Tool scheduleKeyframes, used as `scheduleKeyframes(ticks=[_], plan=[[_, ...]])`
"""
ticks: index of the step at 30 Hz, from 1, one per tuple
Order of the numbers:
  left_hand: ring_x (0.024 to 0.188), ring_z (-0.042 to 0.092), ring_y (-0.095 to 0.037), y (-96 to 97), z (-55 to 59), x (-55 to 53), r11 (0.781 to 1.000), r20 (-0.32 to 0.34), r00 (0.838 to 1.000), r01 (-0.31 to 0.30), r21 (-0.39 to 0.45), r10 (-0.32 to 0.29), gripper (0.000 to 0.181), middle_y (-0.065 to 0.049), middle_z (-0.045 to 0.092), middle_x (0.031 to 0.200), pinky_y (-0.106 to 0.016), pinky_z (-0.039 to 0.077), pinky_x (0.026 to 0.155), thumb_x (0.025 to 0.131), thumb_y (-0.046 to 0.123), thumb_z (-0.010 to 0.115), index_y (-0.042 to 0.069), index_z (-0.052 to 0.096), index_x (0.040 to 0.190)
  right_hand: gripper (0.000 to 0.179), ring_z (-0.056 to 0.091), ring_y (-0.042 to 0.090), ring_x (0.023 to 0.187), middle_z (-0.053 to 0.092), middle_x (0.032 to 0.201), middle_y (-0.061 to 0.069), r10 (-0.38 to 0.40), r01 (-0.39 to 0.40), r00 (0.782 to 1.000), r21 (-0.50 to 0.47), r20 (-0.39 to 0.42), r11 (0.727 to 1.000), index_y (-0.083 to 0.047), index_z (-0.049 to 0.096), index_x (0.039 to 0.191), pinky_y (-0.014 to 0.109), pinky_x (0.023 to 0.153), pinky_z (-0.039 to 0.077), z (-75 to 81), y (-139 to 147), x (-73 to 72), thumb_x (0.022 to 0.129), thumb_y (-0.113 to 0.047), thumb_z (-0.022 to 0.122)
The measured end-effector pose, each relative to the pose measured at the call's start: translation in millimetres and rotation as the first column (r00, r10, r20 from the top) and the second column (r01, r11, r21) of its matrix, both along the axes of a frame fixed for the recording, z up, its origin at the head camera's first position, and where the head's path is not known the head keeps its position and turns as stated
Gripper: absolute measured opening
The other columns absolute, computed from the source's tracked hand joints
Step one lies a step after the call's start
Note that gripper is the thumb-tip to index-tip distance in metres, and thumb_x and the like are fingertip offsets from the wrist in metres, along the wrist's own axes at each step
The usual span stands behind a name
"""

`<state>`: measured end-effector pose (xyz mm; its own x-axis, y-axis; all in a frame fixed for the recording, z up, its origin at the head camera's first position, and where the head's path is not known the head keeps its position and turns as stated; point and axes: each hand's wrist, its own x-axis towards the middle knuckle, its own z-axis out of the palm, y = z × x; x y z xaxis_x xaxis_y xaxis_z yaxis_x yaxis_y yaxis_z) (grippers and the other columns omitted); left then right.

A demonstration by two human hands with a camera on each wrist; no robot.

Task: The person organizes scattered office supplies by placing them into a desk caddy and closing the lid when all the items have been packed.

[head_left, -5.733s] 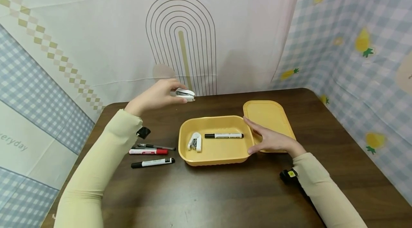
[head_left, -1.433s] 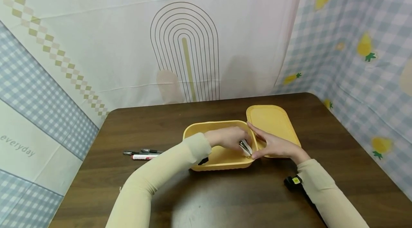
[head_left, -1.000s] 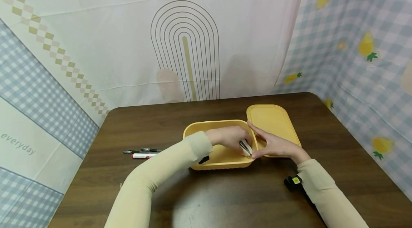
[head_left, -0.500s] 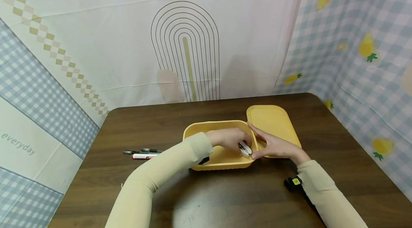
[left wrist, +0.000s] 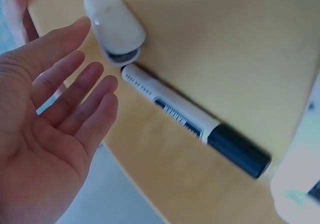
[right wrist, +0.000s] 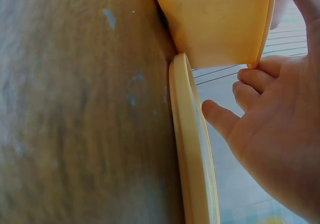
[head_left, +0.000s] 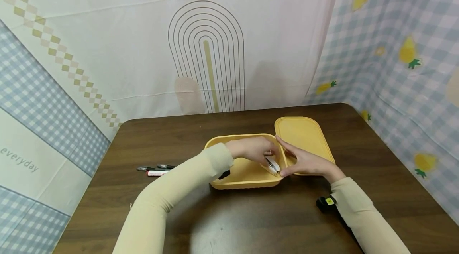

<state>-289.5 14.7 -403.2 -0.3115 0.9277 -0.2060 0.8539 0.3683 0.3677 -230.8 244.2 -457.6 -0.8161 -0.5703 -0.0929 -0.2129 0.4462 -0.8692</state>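
Inside the yellow plastic box (head_left: 247,184), my left hand (head_left: 254,149) is over the right end with fingers loosely bent. A small white stapler (head_left: 273,165) lies near the front right corner. In the left wrist view, the left thumb tip is close beside this stapler (left wrist: 117,23), and nothing is held. A white marker (left wrist: 175,108) with a black cap lies against the stapler's end. My right hand (head_left: 305,161) spans the box's right end, thumb at the front corner and index finger at the back one. In the right wrist view, the right hand's (right wrist: 280,119) fingertips touch the rim.
The yellow lid (head_left: 305,136) lies flat behind and right of the box, under the right hand. Several pens and a red marker (head_left: 156,173) lie left of the box, partly behind the left sleeve. A white object (left wrist: 300,179) shows at the left wrist view's edge.
The left hand carried the stapler from above the table into the box's right end and has now let go, drawing slightly back and left. The right hand stays at the box's end.
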Motion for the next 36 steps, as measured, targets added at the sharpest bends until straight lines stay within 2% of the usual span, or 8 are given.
scheduleKeyframes(ticks=[6, 9, 15, 24, 28, 32, 36], plan=[[0.115, 0.059, -0.018, -3.8, 13.0, -5.3, 0.999, -0.007, 0.999, -0.032, 0.002, 0.032, 0.036, -0.004, 0.066, 0.124, -0.023, 0.042, 0.097, 0.09, 0.012, 0.075, 0.007, 0.068, 0.125, 0.112, 0.013, 0.042, 0.15, 0.004, 0.167, 0.014, -0.009, 0.009, 1.0, 0.003, 0.009, 1.0, -0.032, 0.005, 0.163, 0.065, 0.115, 0.016, -1.3, 0, -1.9, 0.084, -0.029, 0.084], [0.117, 0.06, -0.021, -6.8, 15.4, -6.4, 0.999, -0.007, 0.999, -0.042, 0.012, 0.042, 0.037, -0.005, 0.067, 0.125, -0.025, 0.043, 0.098, 0.09, 0.013, 0.075, 0.006, 0.067, 0.126, 0.111, 0.014, 0.042, 0.15, 0.004, 0.168, 0.014, -0.011, 0.011, 1.0, 0.005, 0.012, 1.0, -0.032, 0.005, 0.163, 0.065, 0.115, 0.017, -0.6, 0, -1.7, 0.084, -0.029, 0.084], [0.123, 0.057, -0.015, -19.4, 20.3, -6.1, 0.997, -0.034, 0.997, -0.071, 0.037, 0.072, 0.041, -0.003, 0.065, 0.129, -0.027, 0.042, 0.104, 0.091, 0.017, 0.075, 0.008, 0.066, 0.13, 0.112, 0.013, 0.042, 0.15, 0.004, 0.167, 0.015, -0.016, 0.016, 1.0, 0.005, 0.017, 1.0, -0.029, 0.005, 0.164, 0.066, 0.115, 0.016, -0.7, -1, -0.3, 0.084, -0.029, 0.084], [0.12, 0.058, -0.022, -41.2, 37.6, -10.3, 0.988, -0.068, 0.988, -0.135, 0.077, 0.14, 0.044, -0.004, 0.062, 0.132, -0.033, 0.045, 0.101, 0.092, 0.023, 0.074, 0.01, 0.064, 0.133, 0.114, 0.018, 0.04, 0.149, 0.006, 0.167, 0.017, -0.004, 0.004, 1.0, -0.007, 0.01, 1.0, -0.022, 0.003, 0.164, 0.063, 0.115, 0.018, -0.2, -2, 0.2, 0.084, -0.026, 0.084], [0.121, 0.058, -0.02, -53.5, 42.5, -13.1, 0.983, -0.09, 0.983, -0.148, 0.104, 0.157, 0.043, -0.004, 0.062, 0.133, -0.033, 0.044, 0.103, 0.093, 0.025, 0.075, 0.011, 0.065, 0.132, 0.114, 0.02, 0.039, 0.149, 0.01, 0.166, 0.019, 0.006, -0.005, 1.0, -0.025, 0.016, 1.0, -0.02, 0.002, 0.164, 0.061, 0.115, 0.019, -0.5, -3, 0.1, 0.084, -0.024, 0.084], [0.12, 0.059, -0.021, -68.1, 45.8, -15.2, 0.977, -0.079, 0.983, -0.153, 0.147, 0.166, 0.042, -0.005, 0.063, 0.131, -0.034, 0.044, 0.103, 0.093, 0.023, 0.075, 0.008, 0.066, 0.13, 0.115, 0.021, 0.038, 0.149, 0.014, 0.165, 0.02, 0.0, 0.0, 1.0, -0.026, 0.016, 1.0, -0.02, 0.002, 0.164, 0.061, 0.115, 0.019, -0.3, -3, 0.7, 0.084, -0.026, 0.084], [0.118, 0.06, -0.021, -82.0, 51.9, -15.0, 0.967, -0.065, 0.979, -0.176, 0.183, 0.191, 0.04, -0.006, 0.064, 0.128, -0.033, 0.046, 0.101, 0.093, 0.023, 0.076, 0.008, 0.066, 0.129, 0.116, 0.02, 0.038, 0.149, 0.011, 0.166, 0.02, -0.009, 0.01, 1.0, -0.019, 0.013, 1.0, -0.022, 0.002, 0.164, 0.061, 0.115, 0.017, -0.6, -2, 1.2, 0.083, -0.027, 0.085]])
